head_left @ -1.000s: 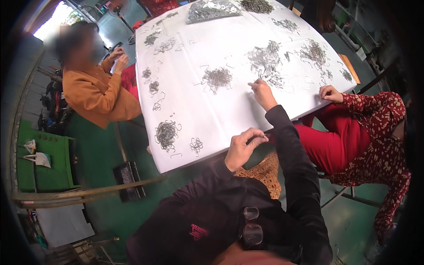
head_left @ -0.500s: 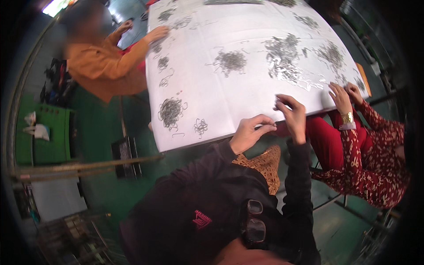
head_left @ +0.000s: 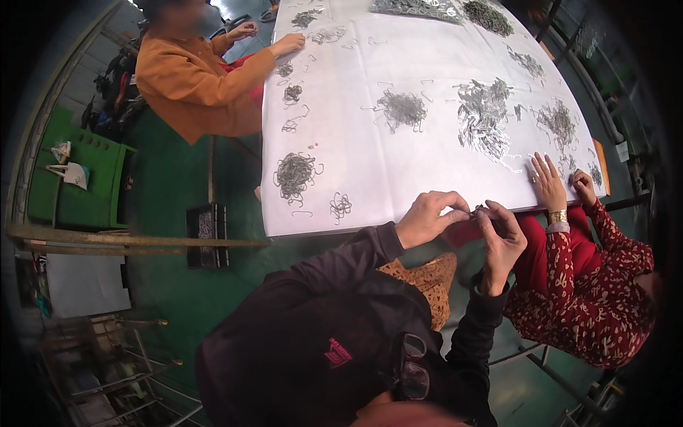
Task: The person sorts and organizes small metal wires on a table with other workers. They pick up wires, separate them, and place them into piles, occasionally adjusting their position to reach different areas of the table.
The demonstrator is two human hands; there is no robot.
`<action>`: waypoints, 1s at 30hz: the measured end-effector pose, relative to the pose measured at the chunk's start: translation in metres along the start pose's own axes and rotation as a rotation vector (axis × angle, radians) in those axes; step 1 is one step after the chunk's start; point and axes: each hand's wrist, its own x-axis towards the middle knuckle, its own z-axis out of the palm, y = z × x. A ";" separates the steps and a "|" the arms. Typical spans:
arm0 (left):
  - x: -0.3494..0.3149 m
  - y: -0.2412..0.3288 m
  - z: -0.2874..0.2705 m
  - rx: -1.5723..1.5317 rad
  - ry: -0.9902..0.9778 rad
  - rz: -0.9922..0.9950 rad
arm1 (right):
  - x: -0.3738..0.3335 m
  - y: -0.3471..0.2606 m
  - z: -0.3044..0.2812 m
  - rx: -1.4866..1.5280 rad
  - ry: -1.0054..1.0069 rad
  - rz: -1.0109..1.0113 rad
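My left hand [head_left: 432, 218] and my right hand [head_left: 502, 240] meet just off the near edge of the white-covered table [head_left: 341, 149]. Thumb and fingers are pinched on both. Between the fingertips is a small dark metal piece [head_left: 479, 209], too small to tell its exact shape. Left of my hands lie a small heap of bent wire hooks [head_left: 340, 206] and a larger heap of hooks [head_left: 294, 176]. Farther in are a dark pile of wire pieces [head_left: 403, 109] and a spread of shiny, narrow metal pieces [head_left: 486, 121].
A co-worker in an orange top [head_left: 192, 78] reaches onto the far left edge. At the right, a co-worker in patterned red sleeves [head_left: 569, 277] rests a hand on the table. A bag of metal pieces [head_left: 416, 8] lies at the back. A metal rail [head_left: 135, 238] runs at left.
My right hand has come down toward my left, and their fingertips now meet. The right co-worker's near hand has flattened on the table. The view has shifted a little.
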 end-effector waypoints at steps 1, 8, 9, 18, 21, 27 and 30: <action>-0.002 -0.002 0.000 0.035 0.003 -0.007 | -0.002 0.001 0.002 0.023 0.030 0.007; -0.012 -0.022 -0.003 -0.010 0.204 0.021 | -0.019 0.010 0.018 0.141 0.099 0.012; -0.007 -0.030 -0.008 0.053 0.287 0.066 | -0.020 0.011 0.019 0.189 0.079 0.005; 0.086 -0.179 -0.149 0.994 0.260 -0.462 | -0.030 0.006 0.013 0.131 0.014 0.066; 0.081 -0.194 -0.146 1.094 0.295 -0.390 | -0.031 0.004 0.012 0.166 0.034 0.123; 0.061 -0.147 -0.130 0.633 0.306 -0.196 | -0.034 0.007 0.008 0.162 0.040 0.099; 0.046 -0.091 -0.096 0.302 0.186 -0.186 | -0.035 0.011 0.008 0.176 0.047 0.118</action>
